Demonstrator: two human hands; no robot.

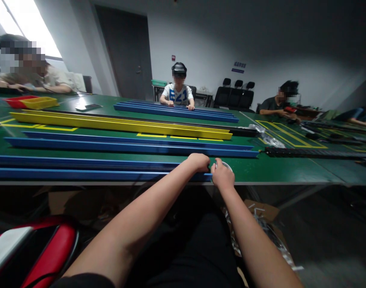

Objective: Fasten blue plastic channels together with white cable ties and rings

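Note:
My left hand [200, 162] is closed, its fingers curled down over the right end of the near blue channel [111, 175]. What its fingertips pinch is hidden. Close beside it on the right, my right hand [223, 175] is closed around a white, round-rimmed thing [228, 165] that looks like a roll of tape, mostly covered by the fingers. The near channel lies lengthwise along the front edge of the green table [279, 170], its end just left of my right hand. Another blue channel [135, 147] lies behind it.
Farther back lie a yellow channel [125, 125], more blue channels [177, 113] and a black strip [318, 153]. Red and yellow trays [40, 103] stand at the left. Clear plastic [271, 138] lies to the right. Several people sit around the table. A red chair [61, 244] is at lower left.

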